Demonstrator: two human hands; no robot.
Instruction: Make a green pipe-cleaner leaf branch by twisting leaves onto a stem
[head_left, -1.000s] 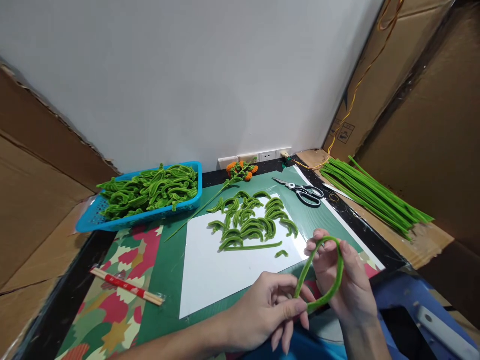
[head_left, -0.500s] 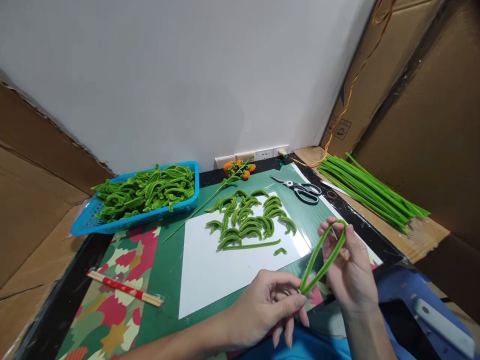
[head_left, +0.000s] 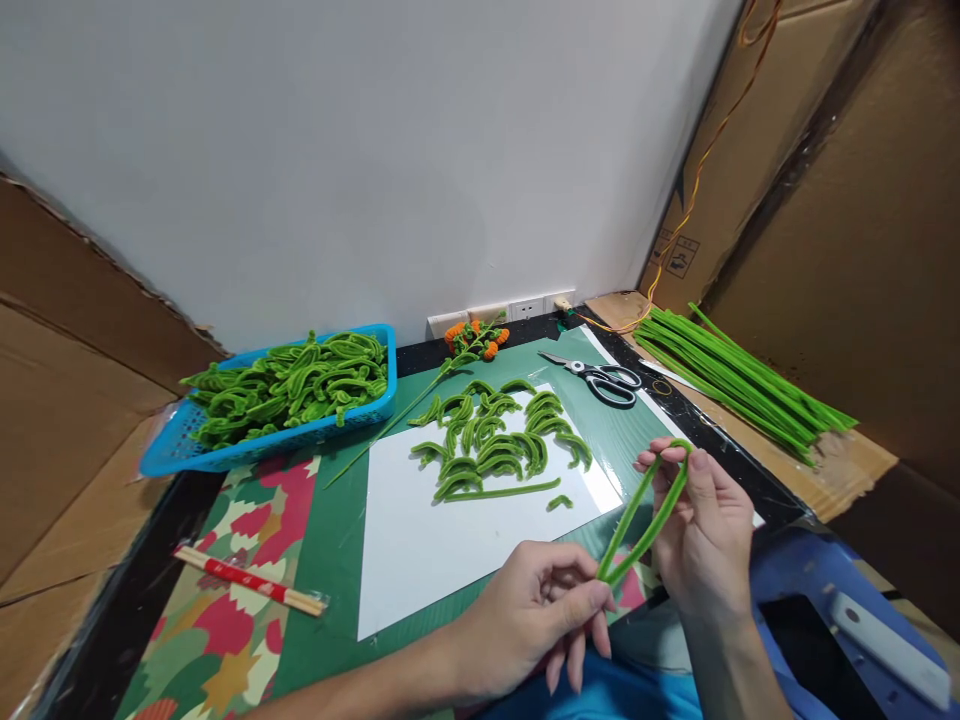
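A green pipe cleaner (head_left: 651, 522), bent into a long narrow loop, is stretched between my two hands over the front right of the table. Its two ends are pinched together by my left hand (head_left: 536, 615), thumb against fingers. At the upper bend, my right hand (head_left: 705, 510) grips the loop between thumb and fingertips. Left of it, many short curved green pipe-cleaner pieces (head_left: 499, 455) lie on a white sheet (head_left: 427, 570). A straight piece (head_left: 502, 491) and a small bent one (head_left: 560, 502) rest at the near side of that group.
A blue basket (head_left: 270, 444) heaped with bent green pieces stands at back left. Beside it lies an orange-flowered stem (head_left: 474, 340). Scissors (head_left: 604, 380) rest behind the sheet; long green pipe cleaners (head_left: 742, 385) lie right. Wrapped chopsticks (head_left: 251, 578) are at front left, a phone (head_left: 814, 655) at lower right.
Almost nothing differs. Both hands keep hold of the looped pipe cleaner in nearly the same place; the right fingers have shifted very slightly, and the camera view has moved a little.
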